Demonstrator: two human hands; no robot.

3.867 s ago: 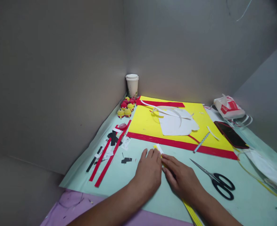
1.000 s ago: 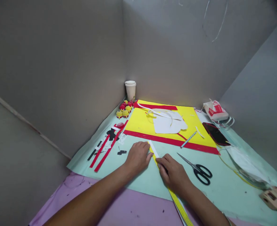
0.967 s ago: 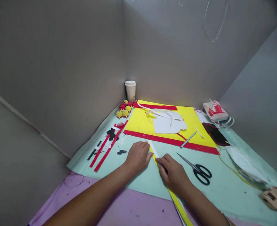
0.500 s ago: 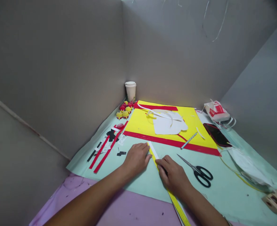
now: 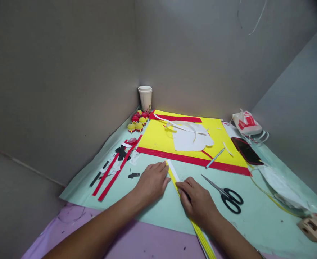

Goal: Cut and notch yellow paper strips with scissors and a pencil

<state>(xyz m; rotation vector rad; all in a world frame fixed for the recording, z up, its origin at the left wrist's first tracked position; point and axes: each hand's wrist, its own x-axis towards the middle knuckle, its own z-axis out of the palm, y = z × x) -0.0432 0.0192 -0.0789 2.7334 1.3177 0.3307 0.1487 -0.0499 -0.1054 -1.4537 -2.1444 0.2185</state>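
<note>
I locate the yellow-and-white paper strip (image 5: 173, 174) on the pale green mat (image 5: 258, 226), its near part crossing onto the purple cloth (image 5: 158, 241). The left hand (image 5: 152, 180) lies palm down at the strip's far end, thumb spread from fingers; the right hand (image 5: 197, 198), set apart from it, curls over the strip's middle, and I cannot tell whether it pinches or only presses. Caution: I judge that uneven pressure could let the layers slide and skew the edges, and a brush of the right forearm could drag the near part sideways. Long axis: directed away from the person, leaning left, far end toward the yellow sheet's red border (image 5: 190, 160), near end out of view
</note>
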